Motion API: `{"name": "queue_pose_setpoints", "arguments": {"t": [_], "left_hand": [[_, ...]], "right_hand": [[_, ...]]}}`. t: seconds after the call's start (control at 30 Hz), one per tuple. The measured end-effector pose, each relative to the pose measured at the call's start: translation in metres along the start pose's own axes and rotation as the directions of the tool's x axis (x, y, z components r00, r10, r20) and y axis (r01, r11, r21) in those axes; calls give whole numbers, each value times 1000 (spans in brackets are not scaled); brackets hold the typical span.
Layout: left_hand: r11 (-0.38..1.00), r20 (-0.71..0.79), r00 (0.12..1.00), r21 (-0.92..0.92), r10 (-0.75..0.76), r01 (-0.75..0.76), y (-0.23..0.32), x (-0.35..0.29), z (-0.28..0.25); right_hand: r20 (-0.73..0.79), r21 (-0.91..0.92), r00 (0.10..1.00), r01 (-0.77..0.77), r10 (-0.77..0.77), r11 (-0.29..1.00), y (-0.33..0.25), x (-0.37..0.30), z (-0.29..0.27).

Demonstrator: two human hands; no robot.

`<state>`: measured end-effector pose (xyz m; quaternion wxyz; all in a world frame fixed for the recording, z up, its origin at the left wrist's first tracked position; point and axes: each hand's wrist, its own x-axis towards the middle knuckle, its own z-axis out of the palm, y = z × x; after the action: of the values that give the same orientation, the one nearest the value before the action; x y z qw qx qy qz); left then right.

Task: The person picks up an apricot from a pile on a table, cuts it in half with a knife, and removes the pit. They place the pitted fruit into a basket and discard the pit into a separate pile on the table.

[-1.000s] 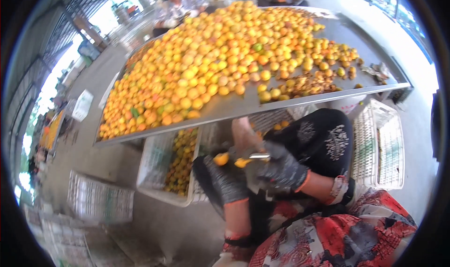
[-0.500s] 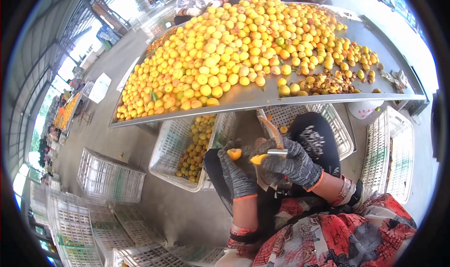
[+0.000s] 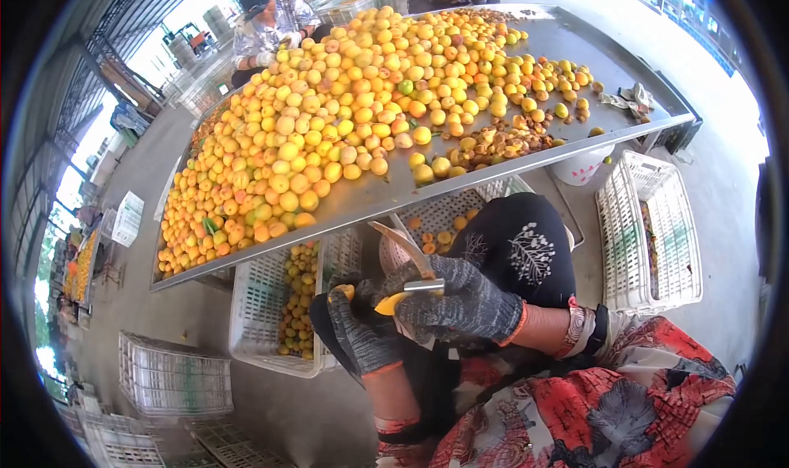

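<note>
My right hand (image 3: 468,299), in a grey knit glove with an orange cuff, is closed around a curved brown blade-like tool (image 3: 408,248) with a silvery metal collar (image 3: 425,286). A yellow fruit piece (image 3: 389,304) shows at that hand's thumb side. Beside it my left hand (image 3: 357,336), gloved alike, pinches a small yellow-orange fruit piece (image 3: 345,290), mostly hidden by the fingers. Both hands are over my lap, below the near edge of a metal table (image 3: 362,209). Heaped on the table are yellow apricot-like fruits (image 3: 329,115); darker cut pieces (image 3: 501,146) lie near its edge.
White plastic crates holding fruit stand under the table, one at left (image 3: 255,304) and one by my knees (image 3: 444,209). Another crate (image 3: 649,230) is at right, beside a white bucket (image 3: 582,165). More crates (image 3: 177,378) sit at lower left. Two people (image 3: 271,24) work across the table.
My view has swung, so the table and crates sit differently in it. My hands have come closer together, and the left fingers now cover more of their fruit piece.
</note>
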<state>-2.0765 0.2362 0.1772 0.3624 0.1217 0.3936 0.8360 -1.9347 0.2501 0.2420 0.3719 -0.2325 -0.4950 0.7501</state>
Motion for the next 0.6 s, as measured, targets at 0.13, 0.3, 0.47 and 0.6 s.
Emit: {"name": "queue_pose_setpoints", "arguments": {"t": [0.13,0.3,0.47,0.6], "left_hand": [[1000,-48,999,-7,-25,24,12,-19,11],[968,-6,975,-120,-222,219,18,-46,13],[936,137,943,-141,-303,322,13,-45,2],[900,259,912,-218,-319,377,17,-48,-1]], "right_hand": [[39,33,999,-21,20,999,-8,-21,1],[34,-8,996,84,-84,996,-11,-54,0],[20,16,995,96,-96,995,-16,-67,6],[24,34,994,105,-106,994,-19,-70,19]]}}
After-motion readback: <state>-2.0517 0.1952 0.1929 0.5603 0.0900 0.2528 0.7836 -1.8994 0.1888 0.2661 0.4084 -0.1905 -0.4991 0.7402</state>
